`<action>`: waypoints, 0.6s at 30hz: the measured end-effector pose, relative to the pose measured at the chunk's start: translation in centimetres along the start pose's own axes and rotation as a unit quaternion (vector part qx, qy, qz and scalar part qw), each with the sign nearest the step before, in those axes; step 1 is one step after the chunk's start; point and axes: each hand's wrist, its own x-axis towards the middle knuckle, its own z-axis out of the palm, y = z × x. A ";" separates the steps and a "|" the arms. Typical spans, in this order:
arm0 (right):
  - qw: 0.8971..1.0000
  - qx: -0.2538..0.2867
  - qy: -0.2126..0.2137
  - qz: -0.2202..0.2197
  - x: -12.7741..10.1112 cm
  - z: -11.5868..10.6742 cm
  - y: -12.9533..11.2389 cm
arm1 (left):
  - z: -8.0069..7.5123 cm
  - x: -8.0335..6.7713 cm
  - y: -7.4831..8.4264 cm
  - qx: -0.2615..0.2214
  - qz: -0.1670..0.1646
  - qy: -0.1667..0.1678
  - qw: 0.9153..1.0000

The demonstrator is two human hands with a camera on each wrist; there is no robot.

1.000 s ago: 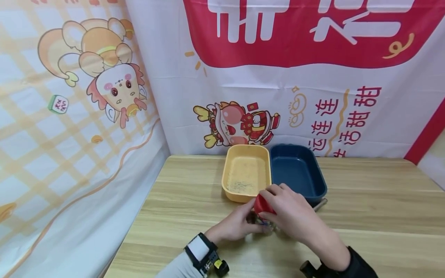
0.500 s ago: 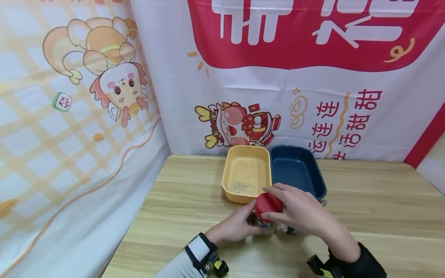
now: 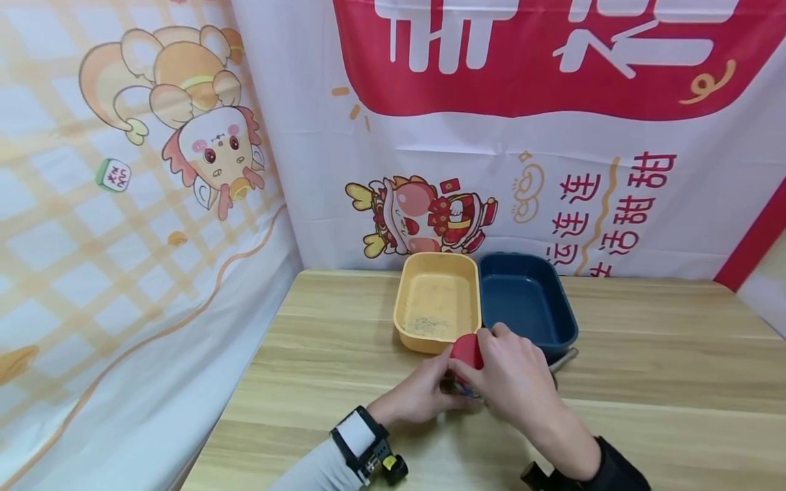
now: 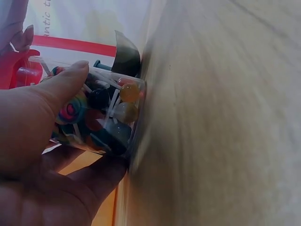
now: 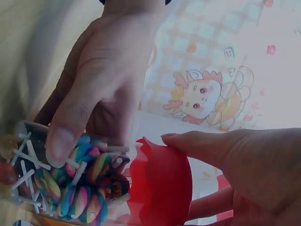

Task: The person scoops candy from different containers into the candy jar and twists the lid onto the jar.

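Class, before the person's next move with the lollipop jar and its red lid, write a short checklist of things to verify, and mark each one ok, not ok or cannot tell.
1. Left hand holds the jar firmly: ok, thumb and fingers wrap round it.
2. Jar stands on the table: ok, its base rests on the wood.
3. Right hand grips the red lid: ok.
4. Lid fully free of the jar: cannot tell, it sits tilted at the mouth.
5. Lollipops stay inside: ok, none spilled.
6. Yellow tray and blue tray lie within reach: ok, just behind the hands.
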 end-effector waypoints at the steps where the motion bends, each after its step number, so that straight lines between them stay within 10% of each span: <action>1: 1.000 -0.001 0.002 0.002 0.0 0.0 0.0 | 0.0 0.1 0.0 0.000 -0.002 0.000 1.000; 18: 1.000 -0.002 -0.014 0.010 0.2 0.0 0.1 | -0.2 0.2 0.1 -0.005 -0.023 0.000 1.000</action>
